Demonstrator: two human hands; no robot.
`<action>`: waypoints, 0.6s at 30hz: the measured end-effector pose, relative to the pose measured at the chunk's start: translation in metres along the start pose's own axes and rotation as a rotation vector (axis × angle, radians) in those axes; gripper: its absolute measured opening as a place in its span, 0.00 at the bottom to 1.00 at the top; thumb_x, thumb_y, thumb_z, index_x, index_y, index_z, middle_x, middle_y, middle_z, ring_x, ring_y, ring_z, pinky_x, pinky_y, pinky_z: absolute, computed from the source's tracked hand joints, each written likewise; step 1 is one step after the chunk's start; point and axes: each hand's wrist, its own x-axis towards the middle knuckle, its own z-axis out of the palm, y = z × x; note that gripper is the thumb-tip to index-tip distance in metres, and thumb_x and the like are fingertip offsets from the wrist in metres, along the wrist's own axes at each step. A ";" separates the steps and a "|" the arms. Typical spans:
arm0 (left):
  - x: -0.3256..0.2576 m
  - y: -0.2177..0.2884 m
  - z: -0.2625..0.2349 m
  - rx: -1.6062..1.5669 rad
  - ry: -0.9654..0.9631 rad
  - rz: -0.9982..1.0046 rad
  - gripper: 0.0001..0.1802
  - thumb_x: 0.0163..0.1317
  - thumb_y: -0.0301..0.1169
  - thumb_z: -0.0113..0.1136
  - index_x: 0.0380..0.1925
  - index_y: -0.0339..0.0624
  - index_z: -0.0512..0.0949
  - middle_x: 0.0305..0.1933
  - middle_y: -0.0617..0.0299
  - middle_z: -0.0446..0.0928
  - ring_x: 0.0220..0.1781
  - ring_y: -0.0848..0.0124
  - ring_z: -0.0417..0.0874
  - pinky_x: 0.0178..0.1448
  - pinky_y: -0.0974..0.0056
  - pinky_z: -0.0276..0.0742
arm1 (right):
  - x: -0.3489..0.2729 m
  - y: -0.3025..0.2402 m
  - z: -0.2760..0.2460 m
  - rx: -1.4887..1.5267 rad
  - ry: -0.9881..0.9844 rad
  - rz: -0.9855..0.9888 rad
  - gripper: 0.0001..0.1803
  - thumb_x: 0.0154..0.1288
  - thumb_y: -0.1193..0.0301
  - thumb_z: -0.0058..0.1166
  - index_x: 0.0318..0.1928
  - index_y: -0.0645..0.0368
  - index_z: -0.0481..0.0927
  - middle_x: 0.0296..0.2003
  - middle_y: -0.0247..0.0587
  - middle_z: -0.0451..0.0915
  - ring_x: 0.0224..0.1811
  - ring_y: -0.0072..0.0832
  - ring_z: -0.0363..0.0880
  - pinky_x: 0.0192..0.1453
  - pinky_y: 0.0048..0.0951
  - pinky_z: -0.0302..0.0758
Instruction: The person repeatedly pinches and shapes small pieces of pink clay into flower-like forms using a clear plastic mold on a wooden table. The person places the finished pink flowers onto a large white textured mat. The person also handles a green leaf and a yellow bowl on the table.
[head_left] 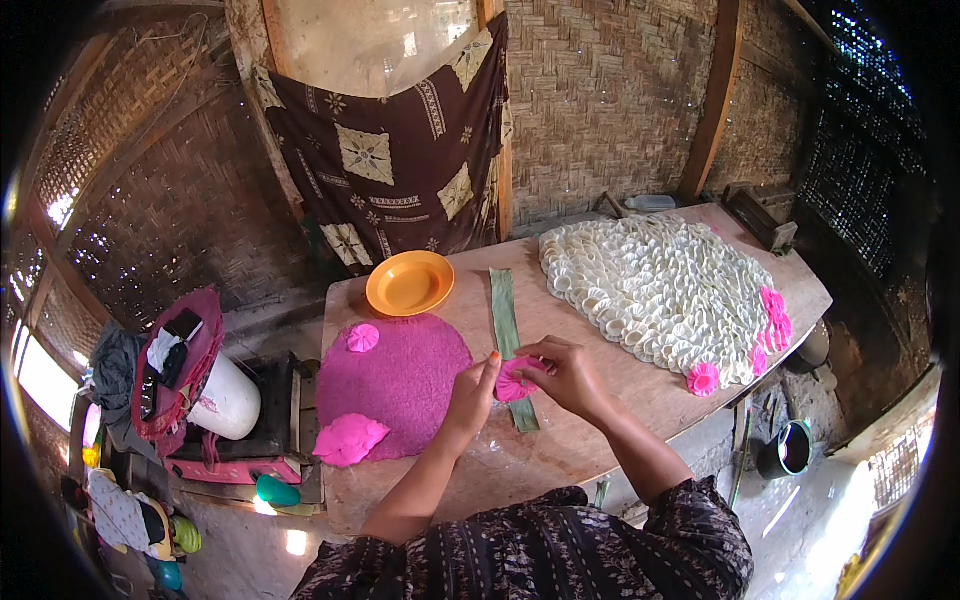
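Note:
Between my hands is a pink pleated round piece (513,384), soft-looking and shaped like a rosette. My left hand (472,400) holds its left side, thumb upright. My right hand (566,378) pinches its right edge with bent fingers. Beneath them a long green leaf strip (503,310) lies on the wooden table (590,440). To the left spreads a wide, flat, rough purple-pink sheet (410,380). On it sit a small pink rosette (362,338) and a flat, irregular bright pink piece (350,440).
An orange plate (409,284) stands at the table's back left. Many overlapping white pleated discs (650,290) cover the right side, with several pink rosettes (703,379) along their near edge. A white bucket (228,398) is left of the table; a dark pail (790,450) stands at right.

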 end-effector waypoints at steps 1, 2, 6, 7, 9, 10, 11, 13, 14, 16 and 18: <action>-0.002 0.003 -0.001 0.097 -0.004 0.083 0.32 0.74 0.54 0.41 0.31 0.33 0.77 0.31 0.61 0.77 0.33 0.70 0.74 0.42 0.62 0.69 | 0.000 -0.003 0.000 -0.021 0.044 -0.117 0.12 0.59 0.73 0.64 0.45 0.60 0.85 0.38 0.44 0.84 0.36 0.32 0.84 0.41 0.30 0.79; -0.004 0.006 -0.002 0.194 -0.007 0.166 0.33 0.74 0.54 0.41 0.32 0.32 0.77 0.31 0.61 0.77 0.33 0.69 0.74 0.42 0.62 0.69 | 0.000 -0.005 0.002 -0.043 0.090 -0.221 0.12 0.58 0.73 0.64 0.44 0.59 0.85 0.37 0.44 0.83 0.36 0.33 0.84 0.41 0.30 0.79; 0.002 0.007 -0.007 0.231 0.015 0.115 0.32 0.73 0.56 0.41 0.40 0.34 0.78 0.36 0.58 0.80 0.39 0.67 0.80 0.47 0.63 0.72 | -0.001 0.000 0.004 -0.274 0.146 -0.522 0.08 0.59 0.74 0.64 0.40 0.60 0.85 0.36 0.43 0.84 0.35 0.27 0.82 0.41 0.29 0.77; 0.003 0.004 -0.005 -0.152 0.038 -0.014 0.32 0.73 0.56 0.42 0.42 0.34 0.78 0.38 0.59 0.81 0.40 0.68 0.81 0.48 0.63 0.73 | -0.001 0.004 0.009 -0.076 0.130 -0.332 0.08 0.61 0.74 0.63 0.40 0.60 0.84 0.36 0.42 0.84 0.36 0.25 0.82 0.41 0.28 0.77; 0.007 -0.006 0.002 -0.896 0.092 -0.260 0.31 0.72 0.56 0.43 0.46 0.36 0.77 0.41 0.60 0.82 0.44 0.69 0.83 0.51 0.63 0.76 | 0.000 0.012 0.024 0.334 0.098 0.126 0.06 0.63 0.74 0.61 0.40 0.62 0.83 0.35 0.40 0.84 0.37 0.22 0.81 0.42 0.25 0.76; 0.006 -0.012 0.005 -0.903 0.125 -0.334 0.31 0.72 0.57 0.43 0.48 0.37 0.77 0.43 0.60 0.81 0.45 0.69 0.82 0.52 0.63 0.76 | 0.001 0.017 0.030 0.503 0.136 0.142 0.07 0.64 0.74 0.61 0.41 0.63 0.83 0.35 0.39 0.84 0.37 0.21 0.80 0.43 0.24 0.76; 0.005 -0.019 0.008 -0.926 0.132 -0.390 0.31 0.71 0.57 0.43 0.50 0.39 0.76 0.46 0.60 0.81 0.47 0.69 0.82 0.54 0.62 0.77 | 0.003 0.023 0.035 0.664 0.140 0.194 0.07 0.65 0.74 0.60 0.41 0.64 0.83 0.34 0.38 0.83 0.37 0.20 0.79 0.43 0.23 0.76; 0.002 -0.029 0.012 -0.885 0.030 -0.242 0.22 0.71 0.47 0.53 0.50 0.39 0.77 0.46 0.62 0.81 0.47 0.73 0.82 0.53 0.66 0.78 | 0.003 0.031 0.042 0.822 0.134 0.233 0.09 0.66 0.73 0.60 0.44 0.65 0.81 0.35 0.38 0.83 0.38 0.19 0.79 0.44 0.22 0.75; 0.002 -0.033 0.012 -0.767 0.046 -0.168 0.19 0.69 0.42 0.56 0.49 0.39 0.77 0.46 0.63 0.81 0.46 0.75 0.81 0.52 0.68 0.77 | 0.002 0.034 0.045 0.821 0.122 0.224 0.10 0.66 0.73 0.59 0.46 0.65 0.80 0.36 0.38 0.83 0.39 0.20 0.79 0.45 0.22 0.75; 0.001 -0.035 0.012 -0.520 0.126 -0.098 0.14 0.66 0.33 0.62 0.48 0.39 0.78 0.44 0.65 0.81 0.45 0.77 0.81 0.50 0.71 0.77 | -0.001 0.036 0.048 0.870 0.104 0.192 0.13 0.67 0.73 0.59 0.50 0.66 0.78 0.39 0.39 0.82 0.41 0.20 0.79 0.47 0.22 0.75; 0.004 -0.030 0.006 -0.368 0.163 0.037 0.10 0.61 0.24 0.65 0.43 0.37 0.80 0.37 0.64 0.83 0.38 0.80 0.81 0.44 0.72 0.77 | -0.004 0.036 0.048 0.973 0.059 0.115 0.16 0.67 0.73 0.58 0.53 0.66 0.75 0.43 0.39 0.81 0.43 0.21 0.79 0.49 0.23 0.75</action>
